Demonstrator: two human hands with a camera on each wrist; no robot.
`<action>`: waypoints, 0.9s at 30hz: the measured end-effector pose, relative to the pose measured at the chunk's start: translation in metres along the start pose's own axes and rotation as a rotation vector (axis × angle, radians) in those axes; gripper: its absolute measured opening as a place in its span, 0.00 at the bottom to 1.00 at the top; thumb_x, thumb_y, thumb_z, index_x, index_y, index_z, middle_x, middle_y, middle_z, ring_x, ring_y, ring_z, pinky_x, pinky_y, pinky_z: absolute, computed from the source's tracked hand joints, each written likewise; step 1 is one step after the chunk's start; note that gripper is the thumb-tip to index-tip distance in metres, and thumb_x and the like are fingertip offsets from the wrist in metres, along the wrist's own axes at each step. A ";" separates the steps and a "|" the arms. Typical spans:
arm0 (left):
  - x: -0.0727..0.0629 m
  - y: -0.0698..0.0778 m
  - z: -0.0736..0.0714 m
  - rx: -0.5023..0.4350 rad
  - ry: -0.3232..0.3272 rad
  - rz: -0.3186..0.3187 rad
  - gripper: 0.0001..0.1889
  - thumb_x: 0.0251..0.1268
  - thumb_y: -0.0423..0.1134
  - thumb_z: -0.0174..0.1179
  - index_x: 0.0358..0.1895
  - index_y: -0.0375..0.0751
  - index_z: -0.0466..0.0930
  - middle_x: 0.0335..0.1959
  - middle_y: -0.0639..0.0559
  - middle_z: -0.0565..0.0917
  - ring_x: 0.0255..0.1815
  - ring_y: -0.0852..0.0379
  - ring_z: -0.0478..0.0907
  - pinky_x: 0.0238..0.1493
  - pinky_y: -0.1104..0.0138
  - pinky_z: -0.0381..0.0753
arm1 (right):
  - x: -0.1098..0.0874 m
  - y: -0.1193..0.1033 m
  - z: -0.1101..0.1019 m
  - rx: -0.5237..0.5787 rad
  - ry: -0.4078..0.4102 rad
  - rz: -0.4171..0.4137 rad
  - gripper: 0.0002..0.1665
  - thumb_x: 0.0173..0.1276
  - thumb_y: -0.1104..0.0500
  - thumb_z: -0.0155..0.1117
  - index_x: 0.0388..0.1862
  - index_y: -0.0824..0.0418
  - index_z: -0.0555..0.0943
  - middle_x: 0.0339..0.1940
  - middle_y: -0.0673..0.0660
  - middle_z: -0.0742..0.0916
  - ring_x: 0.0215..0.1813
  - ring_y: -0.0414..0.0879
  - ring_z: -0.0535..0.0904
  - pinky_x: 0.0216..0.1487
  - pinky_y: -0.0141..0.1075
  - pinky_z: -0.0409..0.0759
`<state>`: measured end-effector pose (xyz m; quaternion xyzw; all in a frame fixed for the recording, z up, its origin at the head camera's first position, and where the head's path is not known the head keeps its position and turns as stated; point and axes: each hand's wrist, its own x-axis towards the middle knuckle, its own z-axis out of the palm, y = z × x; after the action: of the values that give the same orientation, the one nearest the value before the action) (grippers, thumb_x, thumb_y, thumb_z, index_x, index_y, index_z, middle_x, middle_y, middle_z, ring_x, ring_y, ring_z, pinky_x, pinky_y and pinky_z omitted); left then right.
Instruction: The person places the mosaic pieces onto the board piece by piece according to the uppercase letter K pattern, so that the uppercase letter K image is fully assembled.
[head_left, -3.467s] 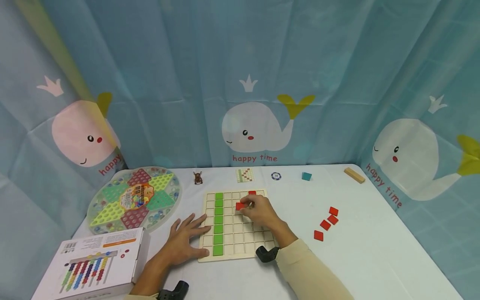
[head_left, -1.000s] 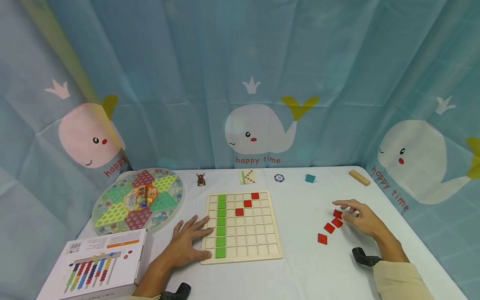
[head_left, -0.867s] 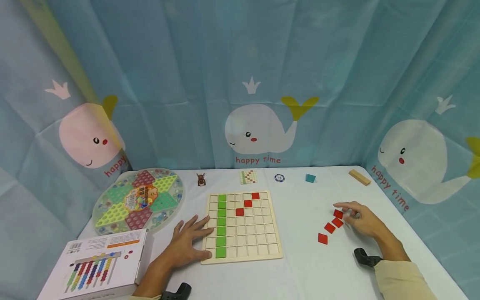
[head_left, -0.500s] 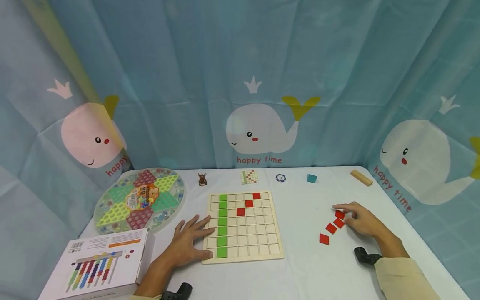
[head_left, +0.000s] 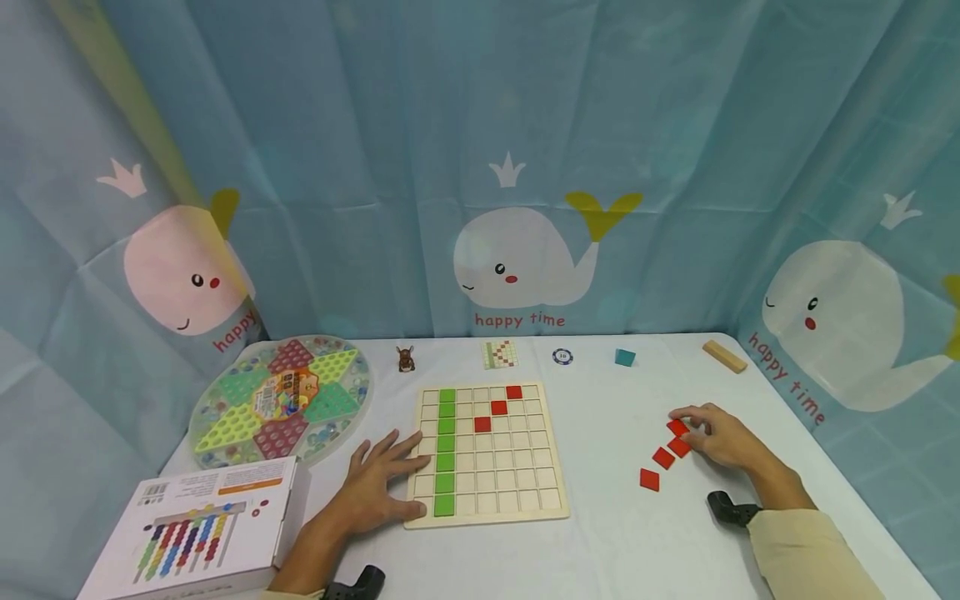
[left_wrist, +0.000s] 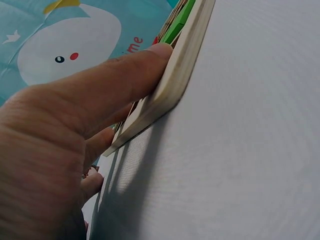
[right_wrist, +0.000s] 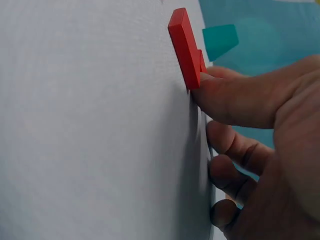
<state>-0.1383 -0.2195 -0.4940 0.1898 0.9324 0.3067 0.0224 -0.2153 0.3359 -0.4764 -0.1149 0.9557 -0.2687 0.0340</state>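
Observation:
In the head view a wooden grid board lies on the white table. A column of green tiles fills one file of it, and three red tiles form a diagonal. My left hand rests at the board's left edge, fingers spread, the thumb on its near corner. To the right, several loose red tiles lie in a slanting row. At the row's far end my right hand pinches the farthest red tile between thumb and index finger. In the right wrist view the thumb partly hides the tiles.
A round Chinese checkers board and a white box stand at the left. Along the back lie a brown animal figurine, a pattern card, a poker chip, a teal block and a wooden block.
My right hand has gone from the board to the loose red tiles, and its thumb and index finger have closed on the farthest one. A third red tile now sits on the board.

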 end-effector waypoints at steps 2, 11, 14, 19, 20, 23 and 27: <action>0.000 0.000 0.000 -0.004 -0.002 -0.002 0.38 0.42 0.63 0.70 0.59 0.47 0.81 0.71 0.52 0.65 0.74 0.39 0.48 0.65 0.37 0.32 | 0.000 0.001 0.001 -0.009 0.023 0.022 0.17 0.62 0.66 0.66 0.51 0.63 0.80 0.40 0.61 0.78 0.39 0.55 0.70 0.35 0.48 0.74; 0.000 -0.001 0.000 -0.007 0.003 0.009 0.38 0.43 0.64 0.70 0.59 0.47 0.81 0.71 0.51 0.65 0.74 0.38 0.48 0.64 0.36 0.33 | -0.006 0.001 0.003 0.026 0.129 0.083 0.18 0.65 0.62 0.67 0.50 0.70 0.78 0.34 0.57 0.79 0.37 0.52 0.73 0.37 0.43 0.75; 0.000 -0.001 0.000 -0.003 0.002 0.014 0.39 0.43 0.64 0.69 0.59 0.47 0.81 0.71 0.51 0.65 0.74 0.38 0.48 0.64 0.36 0.33 | -0.011 -0.004 0.003 0.027 0.189 0.083 0.19 0.65 0.61 0.67 0.51 0.69 0.78 0.33 0.56 0.80 0.36 0.51 0.73 0.34 0.41 0.74; 0.002 0.001 -0.001 -0.005 0.003 0.016 0.38 0.43 0.63 0.70 0.59 0.48 0.81 0.71 0.52 0.65 0.74 0.38 0.48 0.64 0.36 0.33 | -0.017 -0.007 0.005 0.045 0.315 0.046 0.19 0.65 0.58 0.68 0.51 0.65 0.80 0.33 0.57 0.81 0.36 0.51 0.74 0.33 0.39 0.75; 0.002 0.001 -0.001 -0.004 0.004 0.014 0.38 0.43 0.63 0.70 0.59 0.47 0.81 0.71 0.52 0.66 0.74 0.39 0.49 0.64 0.36 0.33 | -0.016 -0.004 0.007 0.042 0.353 0.025 0.18 0.65 0.55 0.68 0.51 0.63 0.81 0.33 0.54 0.81 0.35 0.49 0.74 0.33 0.36 0.75; 0.001 0.001 -0.001 0.000 0.005 0.008 0.38 0.42 0.62 0.71 0.59 0.47 0.81 0.71 0.51 0.66 0.74 0.39 0.49 0.64 0.36 0.34 | -0.011 0.002 0.012 0.042 0.436 -0.036 0.19 0.65 0.48 0.67 0.49 0.58 0.82 0.32 0.49 0.81 0.35 0.44 0.73 0.31 0.29 0.73; 0.000 0.001 0.000 -0.003 0.011 0.006 0.38 0.42 0.62 0.71 0.59 0.47 0.81 0.71 0.51 0.66 0.74 0.38 0.49 0.64 0.36 0.34 | -0.014 -0.032 0.002 0.136 0.444 -0.071 0.19 0.64 0.48 0.68 0.50 0.57 0.83 0.33 0.50 0.81 0.36 0.44 0.72 0.29 0.32 0.72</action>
<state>-0.1378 -0.2192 -0.4933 0.1907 0.9316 0.3091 0.0168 -0.1951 0.3119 -0.4612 -0.0841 0.9149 -0.3521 -0.1788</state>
